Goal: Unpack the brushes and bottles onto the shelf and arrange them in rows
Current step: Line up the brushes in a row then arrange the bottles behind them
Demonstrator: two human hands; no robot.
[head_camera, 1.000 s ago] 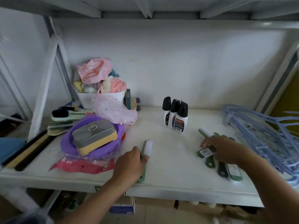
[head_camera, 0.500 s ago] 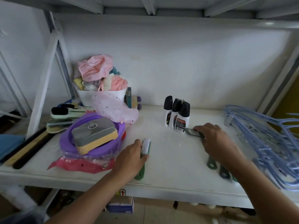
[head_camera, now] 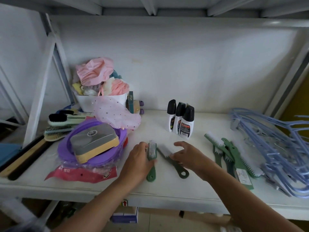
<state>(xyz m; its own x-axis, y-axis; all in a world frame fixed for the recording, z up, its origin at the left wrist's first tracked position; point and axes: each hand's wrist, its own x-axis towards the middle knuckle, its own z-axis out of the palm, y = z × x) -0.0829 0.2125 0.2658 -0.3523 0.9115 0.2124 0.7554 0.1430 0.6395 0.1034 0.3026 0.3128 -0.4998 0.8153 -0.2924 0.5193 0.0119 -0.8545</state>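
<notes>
While two green brushes (head_camera: 151, 158) lie side by side near the shelf's (head_camera: 167, 195) front edge, the left hand (head_camera: 139, 162) rests loosely against the left one and the right hand (head_camera: 187, 157), fingers spread, touches the other. Three bottles (head_camera: 180, 120) stand just behind; more brushes (head_camera: 234, 158) lie right.

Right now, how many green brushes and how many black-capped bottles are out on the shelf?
Black-capped bottles: 3
Green brushes in the middle: 2
Green brushes in the overlapping right pile: 4, as far as shows
Total: 9
</notes>
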